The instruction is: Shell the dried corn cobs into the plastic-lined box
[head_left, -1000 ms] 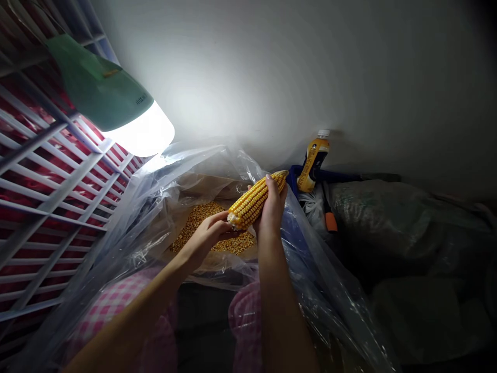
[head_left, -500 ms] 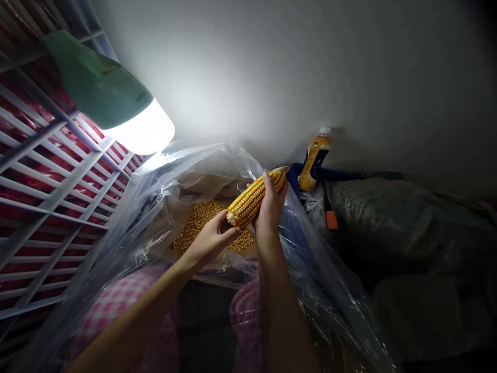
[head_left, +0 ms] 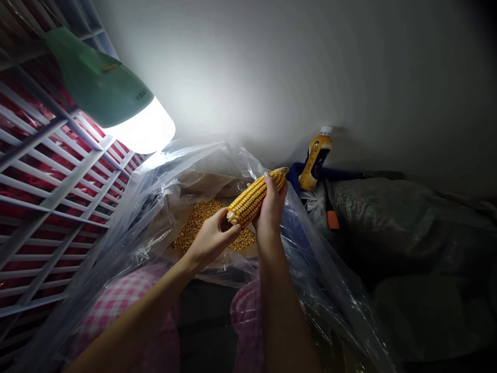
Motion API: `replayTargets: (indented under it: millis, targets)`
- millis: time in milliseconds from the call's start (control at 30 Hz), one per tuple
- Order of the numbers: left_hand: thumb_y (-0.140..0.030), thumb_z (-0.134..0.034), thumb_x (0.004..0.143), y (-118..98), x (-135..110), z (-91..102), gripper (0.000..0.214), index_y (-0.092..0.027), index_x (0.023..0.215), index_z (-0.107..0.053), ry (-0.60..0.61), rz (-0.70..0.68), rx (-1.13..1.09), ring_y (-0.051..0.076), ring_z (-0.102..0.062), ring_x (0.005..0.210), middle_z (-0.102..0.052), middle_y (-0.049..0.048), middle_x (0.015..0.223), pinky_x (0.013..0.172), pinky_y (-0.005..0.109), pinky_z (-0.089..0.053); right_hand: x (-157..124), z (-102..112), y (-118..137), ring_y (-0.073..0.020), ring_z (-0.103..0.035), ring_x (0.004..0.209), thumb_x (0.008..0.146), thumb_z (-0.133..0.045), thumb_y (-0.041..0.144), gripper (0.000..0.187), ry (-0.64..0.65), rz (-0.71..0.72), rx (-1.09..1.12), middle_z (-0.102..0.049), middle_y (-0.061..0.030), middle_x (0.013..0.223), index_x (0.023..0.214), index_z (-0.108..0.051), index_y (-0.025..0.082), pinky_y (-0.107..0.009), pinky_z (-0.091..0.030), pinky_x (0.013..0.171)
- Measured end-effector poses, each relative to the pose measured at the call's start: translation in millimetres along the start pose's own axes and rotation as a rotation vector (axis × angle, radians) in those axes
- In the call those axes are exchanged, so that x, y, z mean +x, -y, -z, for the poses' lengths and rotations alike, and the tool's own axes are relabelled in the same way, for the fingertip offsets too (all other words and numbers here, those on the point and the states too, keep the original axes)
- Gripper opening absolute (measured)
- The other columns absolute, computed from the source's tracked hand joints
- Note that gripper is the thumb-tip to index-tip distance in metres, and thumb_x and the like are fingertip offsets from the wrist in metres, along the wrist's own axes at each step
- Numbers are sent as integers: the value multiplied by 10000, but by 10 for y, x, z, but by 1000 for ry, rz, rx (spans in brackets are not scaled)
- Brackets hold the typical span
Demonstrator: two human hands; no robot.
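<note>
A yellow ear of corn [head_left: 251,201], covered in kernels, is held tilted in front of me, its thick end low at the left. My right hand [head_left: 269,207] is closed around its upper half, thumb on top. At the thick end, my left hand [head_left: 215,233] pinches the ear between thumb and fingers. Loose corn kernels [head_left: 194,223] lie in a heap below, inside a clear plastic bag [head_left: 155,207]. Parts of the heap are hidden behind my hands.
A lit green lamp [head_left: 104,83] hangs at the upper left against a white plastic crate [head_left: 73,124]. To the right, a yellow-labelled bottle [head_left: 315,160] leans by the wall [head_left: 272,67]. Dark sacks [head_left: 392,217] and an orange-ended handle [head_left: 332,219] lie beyond.
Both hands and the ear of corn stay almost exactly in place. The left thumb has shifted slightly at the thick end, and the view has moved a touch.
</note>
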State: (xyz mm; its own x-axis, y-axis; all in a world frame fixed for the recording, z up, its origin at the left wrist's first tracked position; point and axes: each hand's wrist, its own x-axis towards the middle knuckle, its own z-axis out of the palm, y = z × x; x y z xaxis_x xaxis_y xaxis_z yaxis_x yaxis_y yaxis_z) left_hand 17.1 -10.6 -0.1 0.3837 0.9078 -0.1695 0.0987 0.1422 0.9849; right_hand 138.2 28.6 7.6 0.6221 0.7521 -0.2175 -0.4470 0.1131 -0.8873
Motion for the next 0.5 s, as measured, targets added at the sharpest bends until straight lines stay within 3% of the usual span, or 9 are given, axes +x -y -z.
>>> replayTargets:
  millis: [133,300,400,500]
  targets:
    - [-253,-531,671,-1,-1,-12,392,-95,1028,-568,-24,23,-85,240,-590,926,-636,104,1016,815,345,-471,19,-15,-18,-159,-600,831,682,-635,383,624,5,9,1,-559,-6,1035,1241,-374,290,-357,-510,775]
    - [-306,-550,687,-46,-1,22,399,-95,1025,-572,67,80,-220,243,-587,952,-627,111,1054,793,330,-485,49,-5,-31,-159,-615,802,673,-642,408,639,-18,-24,41,-558,-5,1035,1239,-368,295,-362,-518,762]
    - [-352,-570,702,-36,5,22,402,-89,1005,-578,27,93,-200,242,-597,923,-632,116,1028,772,330,-494,35,-5,-26,-160,-616,798,671,-643,412,660,-1,-29,28,-561,-9,1037,1254,-356,297,-358,-522,747]
    - [-267,-557,679,-19,3,21,371,-97,1008,-583,10,60,-177,235,-596,925,-635,107,1032,786,329,-492,39,-7,-22,-159,-617,768,679,-629,417,663,16,-48,42,-566,-2,991,1266,-341,304,-350,-529,709]
